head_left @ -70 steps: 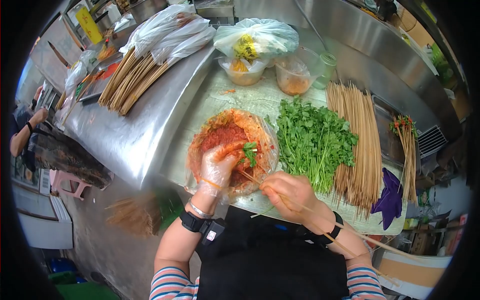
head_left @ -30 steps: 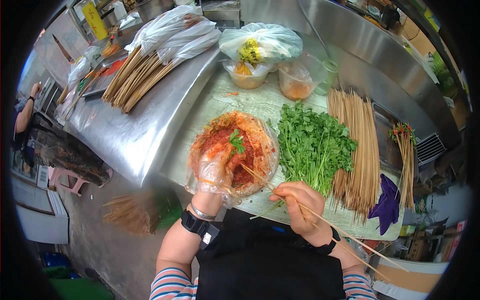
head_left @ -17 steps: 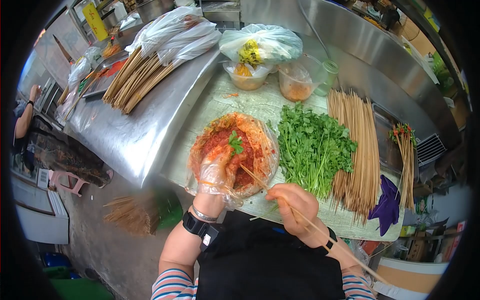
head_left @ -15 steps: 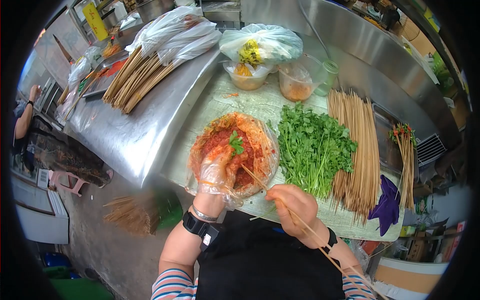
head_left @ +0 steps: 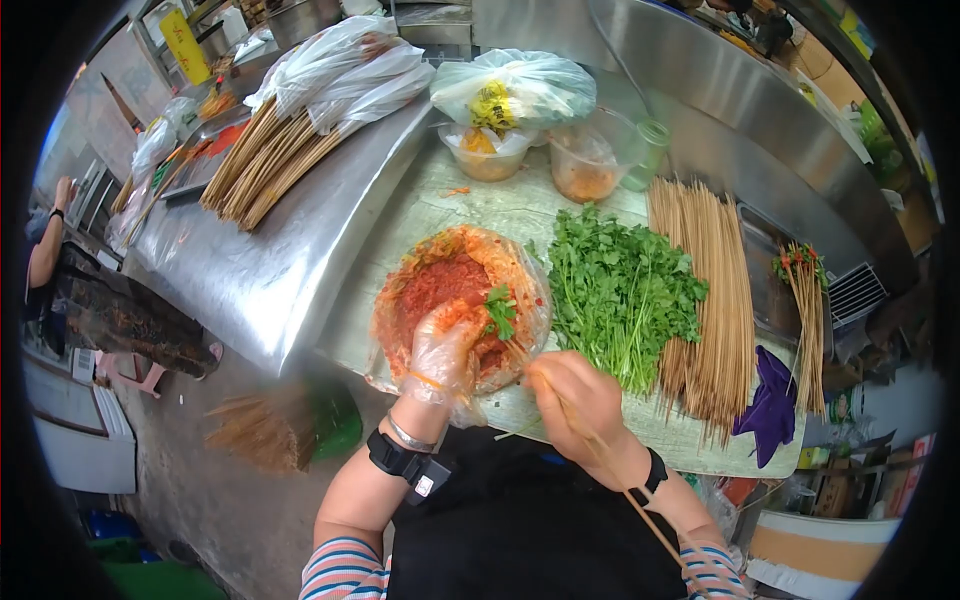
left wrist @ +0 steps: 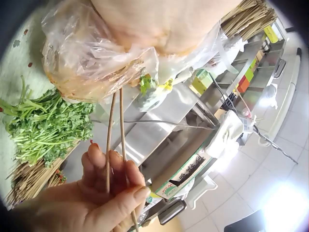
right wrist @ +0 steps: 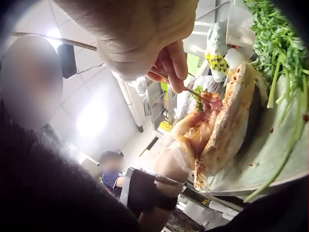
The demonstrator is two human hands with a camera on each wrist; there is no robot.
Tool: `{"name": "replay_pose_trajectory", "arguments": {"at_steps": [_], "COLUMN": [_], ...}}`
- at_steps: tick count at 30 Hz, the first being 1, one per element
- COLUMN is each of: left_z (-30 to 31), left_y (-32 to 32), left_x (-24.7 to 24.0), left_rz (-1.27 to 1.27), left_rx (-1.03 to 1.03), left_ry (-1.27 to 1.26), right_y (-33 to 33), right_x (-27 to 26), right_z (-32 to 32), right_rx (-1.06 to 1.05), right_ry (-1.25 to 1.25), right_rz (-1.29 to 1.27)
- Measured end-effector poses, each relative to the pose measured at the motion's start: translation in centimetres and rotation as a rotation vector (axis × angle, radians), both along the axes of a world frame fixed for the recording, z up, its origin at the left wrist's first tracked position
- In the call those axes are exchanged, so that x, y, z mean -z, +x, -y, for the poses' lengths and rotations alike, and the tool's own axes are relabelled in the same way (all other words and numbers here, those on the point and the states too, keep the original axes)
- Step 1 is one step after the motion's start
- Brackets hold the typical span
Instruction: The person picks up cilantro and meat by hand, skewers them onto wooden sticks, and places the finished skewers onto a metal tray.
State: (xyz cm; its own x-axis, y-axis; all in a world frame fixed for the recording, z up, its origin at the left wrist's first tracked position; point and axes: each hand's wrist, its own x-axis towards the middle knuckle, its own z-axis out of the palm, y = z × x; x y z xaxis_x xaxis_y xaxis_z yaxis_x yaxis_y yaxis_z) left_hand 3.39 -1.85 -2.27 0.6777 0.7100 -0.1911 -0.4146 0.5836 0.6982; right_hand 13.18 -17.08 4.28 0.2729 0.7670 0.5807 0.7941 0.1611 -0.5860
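In the head view a plastic-lined bowl [head_left: 530, 290] holds red, sauce-coated meat [head_left: 445, 283]. The left hand [head_left: 440, 355], in a clear plastic glove, is inside it, fingers curled round some meat with a green sprig [head_left: 500, 311] beside them. The right hand [head_left: 580, 415], bare, pinches thin wooden skewers [head_left: 640, 505] just right of the bowl. Two skewers [left wrist: 121, 125] show in the left wrist view between the fingers of the right hand [left wrist: 104, 193]. The right wrist view has a skewer tip at the meat [right wrist: 212, 101] in the gloved fingers.
Right of the bowl lie leafy greens [head_left: 625, 300], a row of bare skewers [head_left: 705, 300] and a purple cloth [head_left: 768, 405]. Tubs [head_left: 487, 155] and a tied bag [head_left: 515, 88] stand behind. Bagged skewers [head_left: 270, 160] lie on the steel counter [head_left: 260, 270]; another person [head_left: 110, 300] is at far left.
The gloved hand has shifted slightly right, and the sprig sits farther right beside its fingers. The right hand has moved a little left, with its skewers now angled more steeply.
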Motion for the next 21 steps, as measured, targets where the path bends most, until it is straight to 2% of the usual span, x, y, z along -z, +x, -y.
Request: {"name": "replay_pose_trajectory", "arguments": {"at_steps": [4, 7, 10, 13, 16, 21], "left_z": [-0.1, -0.2, -0.7, -0.5, -0.5, -1.1], "left_y": [-0.3, -0.2, -0.2, 0.0, -0.2, -0.1], "left_x": [-1.1, -0.7, 0.5, 0.5, -0.2, -1.6], "left_rz": [0.014, 0.011, -0.089, -0.07, 0.019, -0.008], "left_rx": [0.008, -0.05, -0.048, -0.093, -0.086, -0.139], "left_ry": [-0.107, -0.03, 0.203, 0.208, -0.045, -0.091], "right_y": [0.5, 0.5, 0.6, 0.8, 1.0, 1.2], "right_x": [1.0, 1.1, 0.8, 0.5, 0.7, 1.2], "right_z": [-0.1, 0.0, 0.1, 0.2, 0.2, 1.2], "right_rx": [0.019, 0.033, 0.038, 0.035, 0.034, 0.014], "right_ry": [0.003, -0.03, -0.041, -0.062, -0.066, -0.033], "right_rz": [-0.194, -0.29, -0.292, -0.272, -0.3, -0.584]}}
